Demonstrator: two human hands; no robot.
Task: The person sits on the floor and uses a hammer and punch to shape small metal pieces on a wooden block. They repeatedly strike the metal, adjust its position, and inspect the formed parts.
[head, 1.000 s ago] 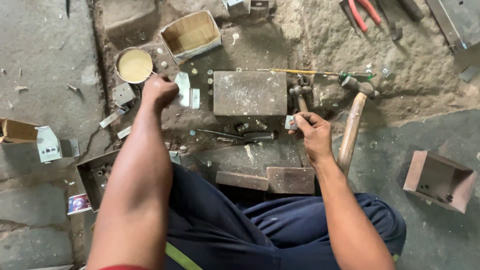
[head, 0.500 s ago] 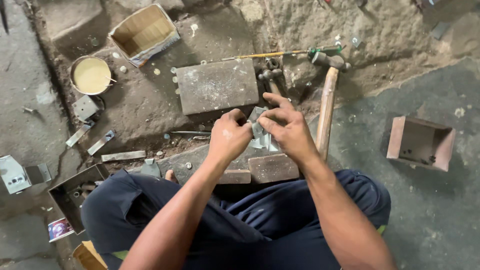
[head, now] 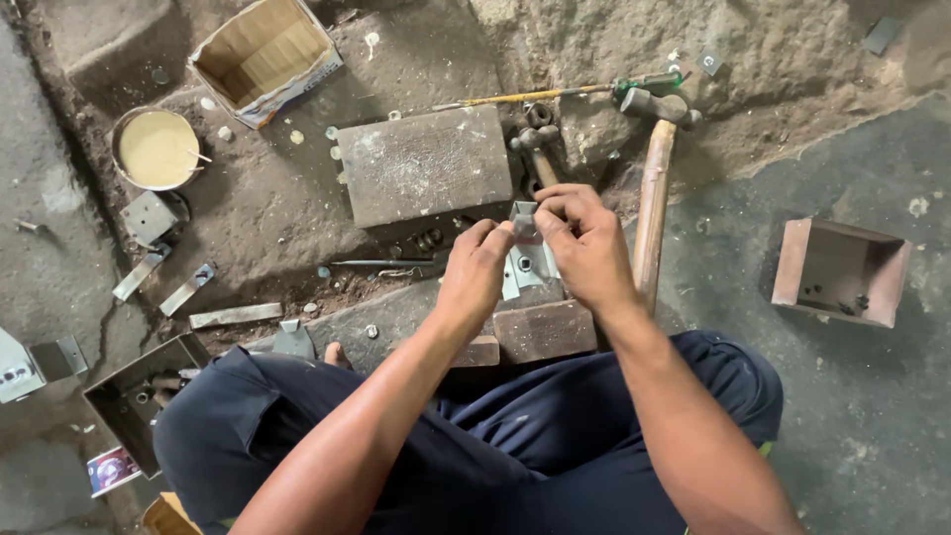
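Note:
A small bent metal bracket [head: 527, 260] is held between both hands above the ground in front of my knees. My left hand [head: 475, 272] pinches its left side with the fingertips. My right hand [head: 584, 243] grips its top and right side. Just beyond the hands lies a flat grey metal block [head: 424, 163]. A wooden-handled hammer [head: 654, 188] lies on the ground to the right of my right hand, head pointing away from me.
An open cardboard box [head: 263, 59] and a round tin of yellowish paste [head: 157, 149] sit at the far left. A rusty metal tray [head: 842, 272] stands at the right. A grey tray with small parts [head: 134, 401] is beside my left knee. Metal strips and washers litter the dirt.
My left hand came back from the far left to meet the right hand at the centre. Both hands now hold the bracket together, slightly farther from me than half a second ago.

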